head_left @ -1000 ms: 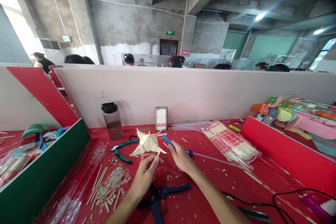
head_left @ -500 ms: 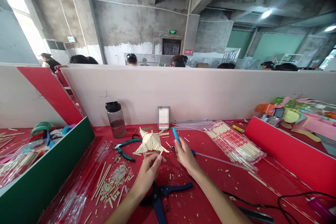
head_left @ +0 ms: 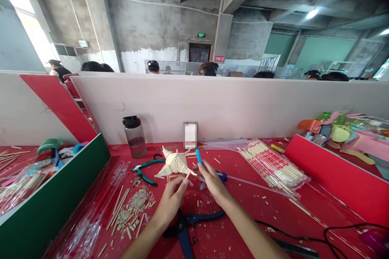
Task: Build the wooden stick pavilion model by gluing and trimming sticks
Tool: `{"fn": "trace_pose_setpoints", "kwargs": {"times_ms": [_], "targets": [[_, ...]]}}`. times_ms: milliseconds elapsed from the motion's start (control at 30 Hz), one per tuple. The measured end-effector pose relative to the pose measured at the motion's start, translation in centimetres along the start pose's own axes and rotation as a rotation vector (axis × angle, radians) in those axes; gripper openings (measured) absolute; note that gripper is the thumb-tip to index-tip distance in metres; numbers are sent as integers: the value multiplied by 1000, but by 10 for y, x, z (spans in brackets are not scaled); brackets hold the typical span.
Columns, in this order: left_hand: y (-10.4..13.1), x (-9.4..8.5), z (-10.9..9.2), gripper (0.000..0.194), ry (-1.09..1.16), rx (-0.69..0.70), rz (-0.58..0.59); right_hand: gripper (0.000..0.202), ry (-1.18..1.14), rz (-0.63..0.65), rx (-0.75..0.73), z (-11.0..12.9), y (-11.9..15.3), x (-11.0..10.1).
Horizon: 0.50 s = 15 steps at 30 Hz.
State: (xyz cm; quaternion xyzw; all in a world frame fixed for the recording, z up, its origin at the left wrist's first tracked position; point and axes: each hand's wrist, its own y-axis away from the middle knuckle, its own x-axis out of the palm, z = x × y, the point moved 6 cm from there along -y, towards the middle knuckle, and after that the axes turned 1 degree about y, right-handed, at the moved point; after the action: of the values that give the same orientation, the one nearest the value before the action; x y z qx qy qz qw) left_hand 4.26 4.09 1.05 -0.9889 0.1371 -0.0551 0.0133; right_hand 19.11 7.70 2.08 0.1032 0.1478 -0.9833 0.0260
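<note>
A star-shaped model (head_left: 176, 163) built from pale wooden sticks sits on the red table just beyond my hands. My left hand (head_left: 172, 194) is closed, thumb and forefinger pinching a short wooden stick (head_left: 187, 175) at the star's near right point; whether it is joined to the star I cannot tell. To the right, my right hand (head_left: 212, 180) grips a light-blue pen-like stick (head_left: 198, 156), its upper end pointing up and away. Partly hidden behind that hand lies a blue glue gun (head_left: 223, 176). Dark-blue cutters (head_left: 184, 226) lie between my forearms.
Green-handled pliers (head_left: 147, 177) and a dark-lidded bottle (head_left: 135, 137) stand left of the star. Stick offcuts (head_left: 130, 214) litter the left side. Bundled sticks (head_left: 273, 166) in plastic lie right. A green divider (head_left: 60, 186), a red divider (head_left: 334, 182) and a white partition (head_left: 231, 109) border the table.
My right hand has shifted slightly left toward the star with the blue pen-like stick, uncovering more of the glue gun. My left hand keeps its pinch nearly in place.
</note>
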Motion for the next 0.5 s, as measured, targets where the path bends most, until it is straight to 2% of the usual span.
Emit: {"fn": "trace_pose_setpoints", "kwargs": {"times_ms": [100,233,333,400,500], "targets": [[0,0,1,55,-5,2,0,48,-164,-51,120,-1,-1,-5],[0,0,0,54,1,-3,-3,43,-109,-177,71,18,-3,-22],[1,0,-1,55,2,-16,-2,38,-215,-226,15,35,-2,-36],[1,1,-3,57,4,-18,3,35,-256,-175,-30,49,-1,-39],[1,2,-4,59,9,-20,4,28,-148,27,-63,68,3,-34]]}}
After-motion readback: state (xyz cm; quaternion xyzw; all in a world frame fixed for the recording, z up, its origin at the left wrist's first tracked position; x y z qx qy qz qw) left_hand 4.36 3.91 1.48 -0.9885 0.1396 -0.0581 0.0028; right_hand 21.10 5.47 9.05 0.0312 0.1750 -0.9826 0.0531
